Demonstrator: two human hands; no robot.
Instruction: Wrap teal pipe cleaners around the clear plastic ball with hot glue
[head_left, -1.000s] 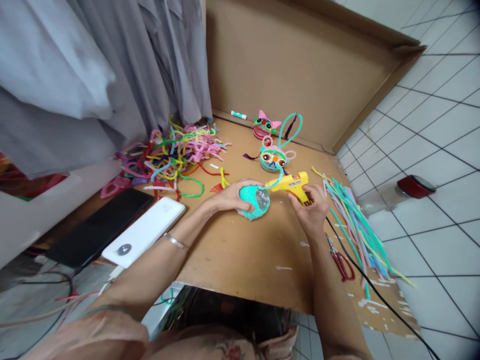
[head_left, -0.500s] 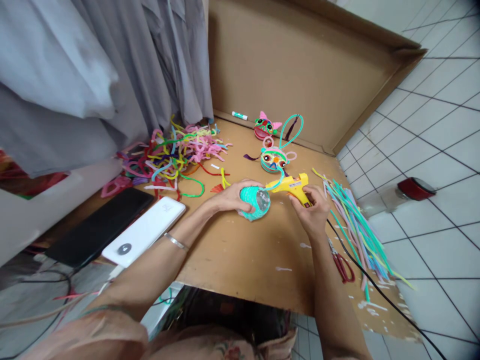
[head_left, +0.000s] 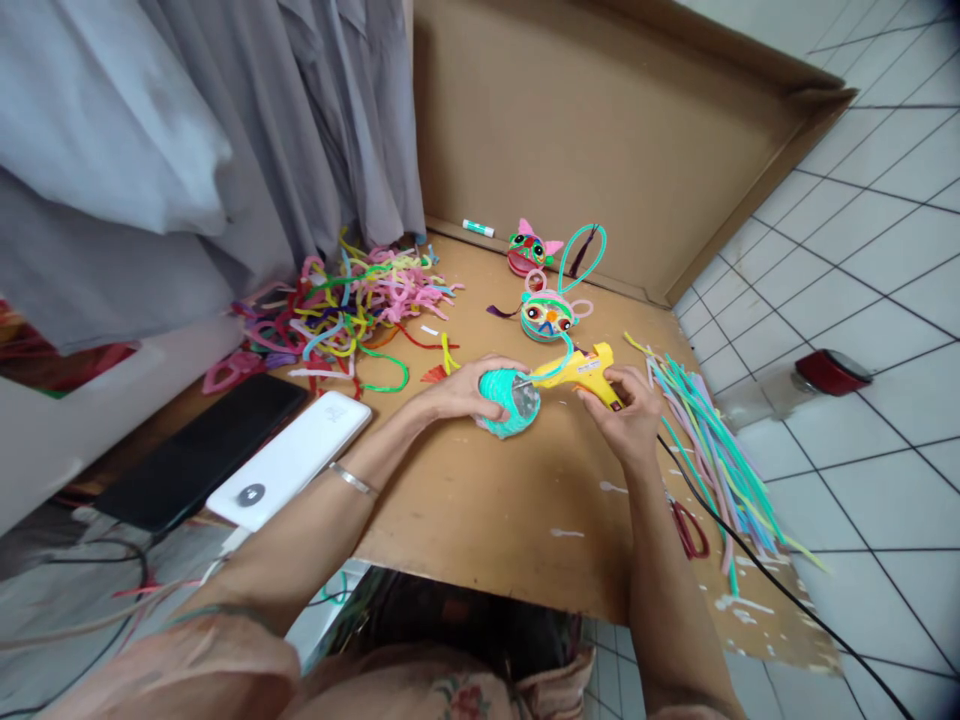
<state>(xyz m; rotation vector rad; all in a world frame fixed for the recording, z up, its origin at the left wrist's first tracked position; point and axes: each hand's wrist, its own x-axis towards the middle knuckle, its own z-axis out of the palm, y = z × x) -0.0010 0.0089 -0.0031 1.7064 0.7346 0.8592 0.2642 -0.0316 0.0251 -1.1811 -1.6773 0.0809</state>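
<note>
My left hand (head_left: pixel 484 390) grips a rounded piece wrapped in turquoise pipe cleaner (head_left: pixel 501 398), its grey, unwrapped end turned to the right. In my right hand (head_left: pixel 628 405) is a yellow hot glue gun (head_left: pixel 589 374), held by its handle with the nozzle pointing left at that grey end. The nozzle tip is at the upper rim of the piece; whether it touches I cannot tell. A loose turquoise strand curves up from the piece in front of the glue gun. Just behind stands a turquoise animal-face ornament (head_left: pixel 546 318) with pink loop ears.
A red animal-face ornament (head_left: pixel 525 253) and a glue stick (head_left: pixel 478 228) lie at the back. Tangled pipe cleaners (head_left: pixel 375 290) fill the left; straight ones (head_left: pixel 705 440) lie right, near red-handled scissors (head_left: pixel 690 530). A black cord (head_left: pixel 765 570) crosses the right side. A white power bank (head_left: pixel 289 460) sits left.
The glue gun has shifted very slightly left and down, its nozzle now at the grey end of the turquoise piece. The left hand has hardly moved.
</note>
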